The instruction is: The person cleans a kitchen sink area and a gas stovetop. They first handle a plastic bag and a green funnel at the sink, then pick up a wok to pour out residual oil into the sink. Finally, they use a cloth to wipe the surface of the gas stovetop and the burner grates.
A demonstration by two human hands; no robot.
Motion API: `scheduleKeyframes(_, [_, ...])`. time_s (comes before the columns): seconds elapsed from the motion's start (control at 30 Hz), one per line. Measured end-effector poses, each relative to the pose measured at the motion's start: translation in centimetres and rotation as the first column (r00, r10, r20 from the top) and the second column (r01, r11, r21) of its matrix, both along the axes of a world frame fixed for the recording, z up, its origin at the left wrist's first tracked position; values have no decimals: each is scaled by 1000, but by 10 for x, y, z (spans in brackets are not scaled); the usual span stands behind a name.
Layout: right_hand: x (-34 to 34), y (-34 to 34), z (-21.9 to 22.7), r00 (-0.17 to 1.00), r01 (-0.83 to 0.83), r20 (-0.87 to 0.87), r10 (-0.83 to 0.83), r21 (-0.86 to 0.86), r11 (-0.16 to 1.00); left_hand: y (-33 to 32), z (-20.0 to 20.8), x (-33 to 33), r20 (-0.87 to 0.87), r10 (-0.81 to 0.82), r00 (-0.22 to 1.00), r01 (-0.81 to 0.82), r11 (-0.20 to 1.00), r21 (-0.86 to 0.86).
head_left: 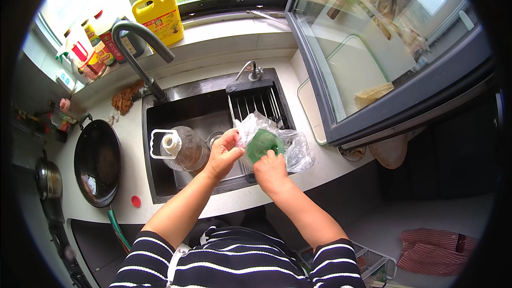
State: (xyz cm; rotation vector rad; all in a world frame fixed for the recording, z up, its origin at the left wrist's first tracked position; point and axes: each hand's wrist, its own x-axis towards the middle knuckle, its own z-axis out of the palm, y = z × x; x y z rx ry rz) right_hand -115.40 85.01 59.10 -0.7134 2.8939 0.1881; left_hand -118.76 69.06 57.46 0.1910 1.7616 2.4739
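Note:
Above the right part of the sink I hold a clear, crinkled plastic bag (300, 152) with a green translucent piece (265, 143) in it or against it. The piece looks rounded and hollow; its exact kind is not plain. My left hand (223, 154) pinches the bag's left edge between thumb and fingers. My right hand (271, 170) is closed at the near edge of the green piece, its fingertips partly hidden. Just left of my hands, a big clear plastic jug (191, 152) with a white handle and an uncapped mouth stands in the sink.
The dark sink (154, 176) has a black drying rack (250, 100) at its right and a tall faucet (140, 40) behind. A wok (97, 162) and a red cap (136, 201) are on the left counter. A yellow jug (160, 20) stands on the sill. An open window sash (394, 120) juts in at right.

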Motion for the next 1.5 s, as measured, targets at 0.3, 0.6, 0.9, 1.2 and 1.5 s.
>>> scheduleKeyframes(0.3, [1, 2, -33, 984, -161, 20, 175, -297, 941, -20, 7, -15, -363, 131, 922, -383, 192, -904])
scheduleKeyframes(0.6, [36, 76, -11, 782, 88, -189, -594, -910, 406, -6, -38, -70, 395, 202, 896, 397, 34, -917])
scheduleKeyframes(0.9, [-1, 108, -55, 261, 665, 902, -343, -426, -613, -15, -42, -67, 381, 133, 915, 371, 94, -924])
scheduleKeyframes(1.2, [3, 71, 52, 891, 227, 367, -268, -870, -438, -39, 72, -58, 48, 53, 997, 0, 670, -742])
scheduleKeyframes(1.5, [-16, 52, 115, 877, 233, 249, -411, -968, -91, -41, 160, -52, -152, -78, 985, -56, 692, -720])
